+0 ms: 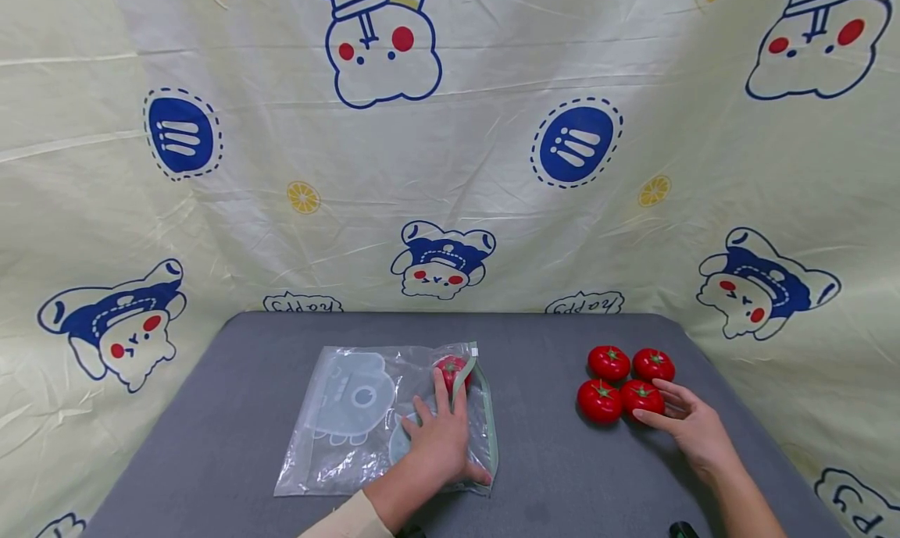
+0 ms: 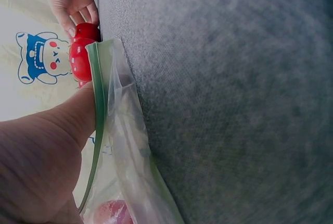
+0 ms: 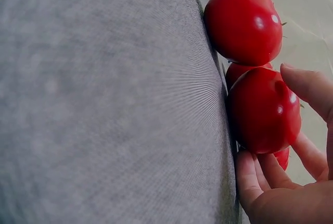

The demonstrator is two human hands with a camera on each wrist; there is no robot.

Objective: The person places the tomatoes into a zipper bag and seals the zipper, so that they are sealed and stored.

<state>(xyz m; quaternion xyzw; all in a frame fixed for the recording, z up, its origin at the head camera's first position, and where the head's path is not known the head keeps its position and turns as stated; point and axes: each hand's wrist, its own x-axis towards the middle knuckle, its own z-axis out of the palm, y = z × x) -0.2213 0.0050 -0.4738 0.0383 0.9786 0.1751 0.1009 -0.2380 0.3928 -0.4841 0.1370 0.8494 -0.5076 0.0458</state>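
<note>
My left hand (image 1: 443, 440) rests with spread fingers on a clear zip bag (image 1: 351, 475) printed with a pale cartoon figure. The thumb lies by the bag's green zip edge (image 2: 99, 130), on the right side. One red tomato (image 1: 446, 364) shows through the plastic, just beyond the fingertips. On the right, my right hand (image 1: 703, 436) holds the nearest tomato (image 3: 263, 109) of a tight cluster, thumb on one side and fingers on the other. That tomato sits against its neighbours, low at the table surface.
Other tomatoes, one at the back left (image 1: 608, 363), one at the back right (image 1: 653, 364) and one at the front left (image 1: 598, 401), stand together on the grey table (image 1: 541, 460). A small dark object (image 1: 682, 530) shows at the bottom edge. A printed curtain (image 1: 492, 147) hangs behind.
</note>
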